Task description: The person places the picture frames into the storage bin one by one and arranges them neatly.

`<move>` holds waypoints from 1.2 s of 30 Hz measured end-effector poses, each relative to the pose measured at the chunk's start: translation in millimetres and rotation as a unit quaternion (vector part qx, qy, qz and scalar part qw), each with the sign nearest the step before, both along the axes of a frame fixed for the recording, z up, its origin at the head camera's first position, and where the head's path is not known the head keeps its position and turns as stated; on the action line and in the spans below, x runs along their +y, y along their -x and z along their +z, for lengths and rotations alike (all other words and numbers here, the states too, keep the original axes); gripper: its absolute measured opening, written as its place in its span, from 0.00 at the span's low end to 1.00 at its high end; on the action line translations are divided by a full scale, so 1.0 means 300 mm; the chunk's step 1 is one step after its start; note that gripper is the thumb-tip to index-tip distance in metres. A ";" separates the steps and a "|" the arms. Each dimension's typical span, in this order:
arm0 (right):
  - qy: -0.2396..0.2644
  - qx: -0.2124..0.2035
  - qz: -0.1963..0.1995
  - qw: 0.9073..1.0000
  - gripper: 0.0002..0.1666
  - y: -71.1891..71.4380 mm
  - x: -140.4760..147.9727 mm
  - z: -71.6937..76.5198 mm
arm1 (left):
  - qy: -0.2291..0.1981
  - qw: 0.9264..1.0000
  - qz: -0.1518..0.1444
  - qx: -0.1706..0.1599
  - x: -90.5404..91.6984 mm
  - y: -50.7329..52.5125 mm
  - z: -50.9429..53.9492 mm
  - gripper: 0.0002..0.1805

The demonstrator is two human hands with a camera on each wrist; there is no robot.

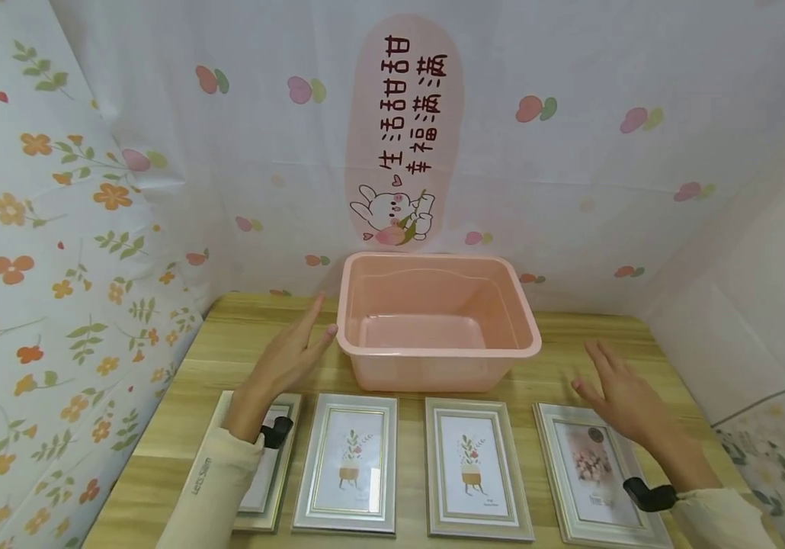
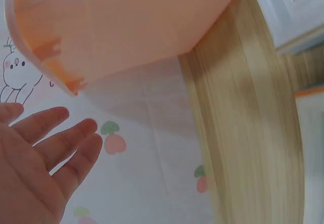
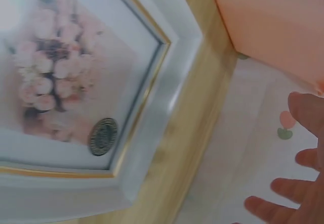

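A pink plastic basin (image 1: 439, 353) stands on the wooden table, with nothing inside it. Beside its left wall is my left hand (image 1: 284, 362), fingers extended; in the left wrist view that hand (image 2: 45, 158) shows a gap to the basin (image 2: 126, 27). My right hand (image 1: 629, 400) hovers over the top of the rightmost picture frame (image 1: 591, 465), fingers spread and holding nothing. That frame (image 3: 167, 82) carries a pink flower picture. Two frames with a potted plant print, a left one (image 1: 347, 465) and a right one (image 1: 478, 469), lie between the hands.
Under my left forearm lies another picture frame (image 1: 276, 488), partly hidden by the sleeve. The wooden table (image 1: 180, 404) ends against a printed backdrop (image 1: 269, 175) behind the basin. A floral curtain (image 1: 56, 305) hangs along the left side.
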State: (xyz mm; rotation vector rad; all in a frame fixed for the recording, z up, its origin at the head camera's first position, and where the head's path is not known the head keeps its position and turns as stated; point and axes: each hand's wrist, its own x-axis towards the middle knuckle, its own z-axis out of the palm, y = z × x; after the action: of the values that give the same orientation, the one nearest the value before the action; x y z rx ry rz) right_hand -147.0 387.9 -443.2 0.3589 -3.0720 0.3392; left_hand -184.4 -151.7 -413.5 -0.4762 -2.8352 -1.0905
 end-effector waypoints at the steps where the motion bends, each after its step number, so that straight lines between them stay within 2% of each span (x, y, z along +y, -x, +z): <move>1: 0.003 -0.015 -0.005 1.000 0.51 -0.006 0.001 -0.003 | -0.003 1.000 0.003 -0.002 0.004 0.001 -0.002 0.39; 9: 0.042 -0.093 -0.021 0.995 0.51 -0.047 0.036 -0.042 | -0.060 0.998 0.014 -0.033 0.034 0.015 -0.001 0.39; 15: 0.076 -0.138 -0.032 0.987 0.53 -0.056 0.064 -0.073 | -0.070 0.996 0.023 -0.043 0.052 0.030 0.002 0.38; 22: 0.101 -0.154 -0.027 0.983 0.47 -0.058 0.114 -0.099 | -0.086 0.995 0.023 -0.052 0.085 0.040 0.009 0.32; 28: 0.121 -0.165 -0.019 0.979 0.42 -0.055 0.145 -0.108 | -0.100 0.993 0.024 -0.065 0.098 0.042 0.010 0.35; 32: 0.129 -0.188 -0.035 0.973 0.43 -0.060 0.155 -0.114 | -0.109 0.992 0.024 -0.065 0.105 0.044 0.009 0.35; 36: 0.121 -0.195 -0.051 0.972 0.42 -0.061 0.162 -0.121 | -0.110 0.992 0.033 -0.061 0.113 0.051 0.004 0.33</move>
State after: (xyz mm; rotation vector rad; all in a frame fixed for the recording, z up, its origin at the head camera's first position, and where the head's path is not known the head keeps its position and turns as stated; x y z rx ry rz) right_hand -128.6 436.4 -479.5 0.1351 -3.3471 0.8666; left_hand -199.8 -117.7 -412.4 -0.3070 -2.7607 -1.4441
